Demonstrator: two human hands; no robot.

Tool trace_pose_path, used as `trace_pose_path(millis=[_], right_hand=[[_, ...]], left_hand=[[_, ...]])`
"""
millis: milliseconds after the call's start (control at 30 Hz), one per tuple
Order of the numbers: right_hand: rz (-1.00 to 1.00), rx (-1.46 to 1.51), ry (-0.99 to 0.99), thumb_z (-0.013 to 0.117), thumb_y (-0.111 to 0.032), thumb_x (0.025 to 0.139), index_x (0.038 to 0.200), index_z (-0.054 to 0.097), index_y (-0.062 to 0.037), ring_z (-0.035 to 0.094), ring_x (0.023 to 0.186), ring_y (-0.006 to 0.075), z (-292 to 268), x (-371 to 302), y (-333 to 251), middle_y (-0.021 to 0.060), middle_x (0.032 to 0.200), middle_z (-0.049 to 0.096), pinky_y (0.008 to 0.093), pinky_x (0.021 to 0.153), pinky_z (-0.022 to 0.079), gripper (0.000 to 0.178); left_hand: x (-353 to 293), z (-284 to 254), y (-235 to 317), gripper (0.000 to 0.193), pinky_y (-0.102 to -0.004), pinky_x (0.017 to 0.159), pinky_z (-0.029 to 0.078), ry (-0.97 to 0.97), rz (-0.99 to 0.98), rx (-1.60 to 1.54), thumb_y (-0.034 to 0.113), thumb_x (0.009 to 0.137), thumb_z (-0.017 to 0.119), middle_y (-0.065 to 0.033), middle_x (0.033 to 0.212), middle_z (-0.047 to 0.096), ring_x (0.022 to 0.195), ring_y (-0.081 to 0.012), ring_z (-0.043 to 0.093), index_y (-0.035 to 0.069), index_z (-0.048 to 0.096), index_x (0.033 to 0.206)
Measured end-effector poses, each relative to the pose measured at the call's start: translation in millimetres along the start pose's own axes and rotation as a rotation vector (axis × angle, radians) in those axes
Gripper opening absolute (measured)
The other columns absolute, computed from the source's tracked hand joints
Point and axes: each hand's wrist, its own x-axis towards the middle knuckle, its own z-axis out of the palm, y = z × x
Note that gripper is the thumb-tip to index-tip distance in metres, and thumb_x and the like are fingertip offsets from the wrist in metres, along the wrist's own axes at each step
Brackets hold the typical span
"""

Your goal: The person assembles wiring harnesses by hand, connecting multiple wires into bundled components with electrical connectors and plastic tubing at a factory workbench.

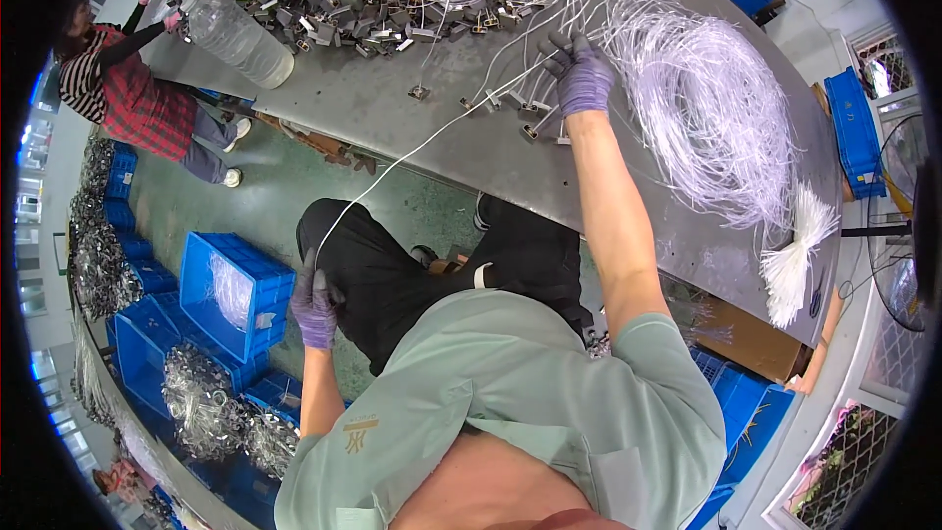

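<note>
The left hand (314, 306), in a purple glove, pinches a thin white cord (392, 169) taut over the knee; the right hand (583, 79) clasps its far end on the grey steel table (392, 98), beside small metal clips (530, 118).

Left hand (314, 306) pulls a white cord (392, 169) taut from the right hand (583, 76) on the metal table (392, 103).

At the upper left of the frame we see 1 clear plastic bottle (240, 39) lying on the table; blue crates (234, 292) fill the lower left, another blue crate (852, 128) the right edge.
</note>
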Motion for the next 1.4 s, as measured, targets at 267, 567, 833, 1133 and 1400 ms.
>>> trace_pose_path(millis=[267,567,833,1133,1400], right_hand=[[0.236,-0.047,-0.158,0.059,-0.024,0.087,0.118,0.043,0.0016,0.064,0.07,0.0245,21.4,-52.8,27.2,0.015,0.092,0.063,0.0357,0.057,0.051,0.043],[0.253,-0.437,-0.453,0.061,-0.03,0.086,0.101,0.056,0.0004,0.061,0.056,0.0181,50.6,-83.8,-28.8,0.0113,0.07,0.064,0.0279,0.048,0.048,0.034],[0.372,-0.615,-0.773,0.062,-0.027,0.085,0.087,0.06,0.004,0.063,0.055,0.0176,60.6,-124.4,2.9,0.0118,0.073,0.066,0.0263,0.046,0.049,0.031],[-0.076,-0.825,-0.936,0.062,-0.025,0.085,0.08,0.065,0.0038,0.061,0.052,0.0138,68.3,-146.6,21.2,0.0099,0.066,0.065,0.0267,0.049,0.048,0.03],[-0.348,-1.449,-0.796,0.052,-0.02,0.083,0.093,0.067,-0.005,0.066,0.075,0.0273,6.1,11.5,38.4,0.0161,0.089,0.066,0.0334,0.069,0.051,0.023]], left_hand=[[1.3,7.8,4.6,0.047,-0.0219,0.044,0.037,-0.208,-0.108,-0.117,0.027,0.094,0.049,-0.0008,0.051,0.046,0.043,-0.0079,0.045,0.004,0.042,0.133],[5.4,42.6,21.8,0.056,-0.0222,0.041,0.037,-0.271,-0.213,-0.223,0.033,0.093,0.049,-0.0033,0.052,0.045,0.041,-0.0128,0.047,-0.001,0.036,0.135],[45.3,71.0,51.2,0.053,-0.0227,0.041,0.038,-0.624,-0.185,-0.235,0.038,0.092,0.048,-0.0042,0.054,0.048,0.04,-0.0119,0.047,-0.001,0.045,0.128],[94.9,115.1,59.4,0.051,-0.025,0.042,0.039,-0.717,-0.036,-0.161,0.047,0.093,0.041,-0.0038,0.053,0.049,0.041,-0.0111,0.046,0.003,0.053,0.115],[156.9,193.5,106.7,0.059,-0.0339,0.084,0.046,-0.406,0.307,0.165,0.039,0.086,0.055,-0.0171,0.104,0.061,0.096,-0.0245,0.06,0.003,0.04,0.131]])
